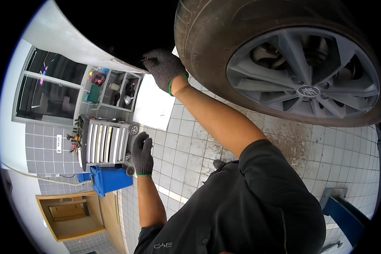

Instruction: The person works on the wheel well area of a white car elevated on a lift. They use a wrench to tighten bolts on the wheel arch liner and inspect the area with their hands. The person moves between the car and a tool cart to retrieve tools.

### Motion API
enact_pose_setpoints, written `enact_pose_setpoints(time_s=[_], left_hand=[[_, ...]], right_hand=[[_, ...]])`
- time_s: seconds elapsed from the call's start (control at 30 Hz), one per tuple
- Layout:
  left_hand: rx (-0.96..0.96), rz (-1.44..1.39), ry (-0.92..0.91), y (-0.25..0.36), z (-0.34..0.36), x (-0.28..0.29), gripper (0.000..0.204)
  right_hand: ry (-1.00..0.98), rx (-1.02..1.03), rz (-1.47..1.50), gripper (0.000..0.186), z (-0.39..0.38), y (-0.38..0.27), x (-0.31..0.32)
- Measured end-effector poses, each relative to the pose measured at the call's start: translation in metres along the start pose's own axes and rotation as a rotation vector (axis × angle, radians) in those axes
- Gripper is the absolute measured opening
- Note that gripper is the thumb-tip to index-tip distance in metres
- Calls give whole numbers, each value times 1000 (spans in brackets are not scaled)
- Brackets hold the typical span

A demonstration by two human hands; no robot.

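1. Farthest left of the wheel (298,63), a pale curved panel (74,34) is sweeping in from the upper left; its edge is ending just short of the tyre's side, with a dark gap lying between.
2. Also well left of the wheel, a drawered tool cart (108,142) is appearing turned sideways, its casters facing the wheel's side, and a blue bin (112,181) is standing beside it.
3. Nearer the wheel, but below and left of it, the gloved left hand (144,154) is hovering well apart from the tyre, in front of the cart's caster end; its fingers are bending loosely, the palm is gripping nothing, and space is showing around it on the wheel side.
4. Just left of the tyre, the gloved right hand (165,70) is sitting in the narrow room between tyre and panel edge, its fingers curling; whether it is holding or touching something there, I cannot tell.
5. Below the wheel, the tiled floor (182,148) is stretching between cart and tyre, giving the forearms room.
6. Below the wheel's right part, a blue post (345,216) is bounding that floor.
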State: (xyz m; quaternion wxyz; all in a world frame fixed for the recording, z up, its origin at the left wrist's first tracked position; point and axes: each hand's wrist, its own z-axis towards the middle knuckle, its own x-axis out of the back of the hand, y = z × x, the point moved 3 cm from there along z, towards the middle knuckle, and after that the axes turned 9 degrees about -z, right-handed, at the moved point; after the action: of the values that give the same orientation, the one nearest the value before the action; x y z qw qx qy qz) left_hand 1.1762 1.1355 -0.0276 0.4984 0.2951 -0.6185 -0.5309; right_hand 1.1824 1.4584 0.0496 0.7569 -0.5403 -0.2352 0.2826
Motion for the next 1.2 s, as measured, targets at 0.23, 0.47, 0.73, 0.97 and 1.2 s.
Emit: enact_pose_setpoints(time_s=[0.23, 0.47, 0.73, 0.97, 1.2], left_hand=[[134, -40, 167, -37, -50, 41, 39], [219, -69, 151, -47, -54, 41, 40], [145, -27, 40, -27, -29, 13, 43], [155, -72, 15, -52, -25, 24, 45], [224, -170, 37, -79, -31, 30, 43]], right_hand=[[-73, -34, -146, 28, 5, -12, 7], [-51, 111, -261, 29, 15, -12, -2], [-214, 67, -363, 27, 14, -23, 5], [-185, -4, -522, 27, 10, -41, 8], [-329, 420, -1010, 24, 49, -12, -23]])
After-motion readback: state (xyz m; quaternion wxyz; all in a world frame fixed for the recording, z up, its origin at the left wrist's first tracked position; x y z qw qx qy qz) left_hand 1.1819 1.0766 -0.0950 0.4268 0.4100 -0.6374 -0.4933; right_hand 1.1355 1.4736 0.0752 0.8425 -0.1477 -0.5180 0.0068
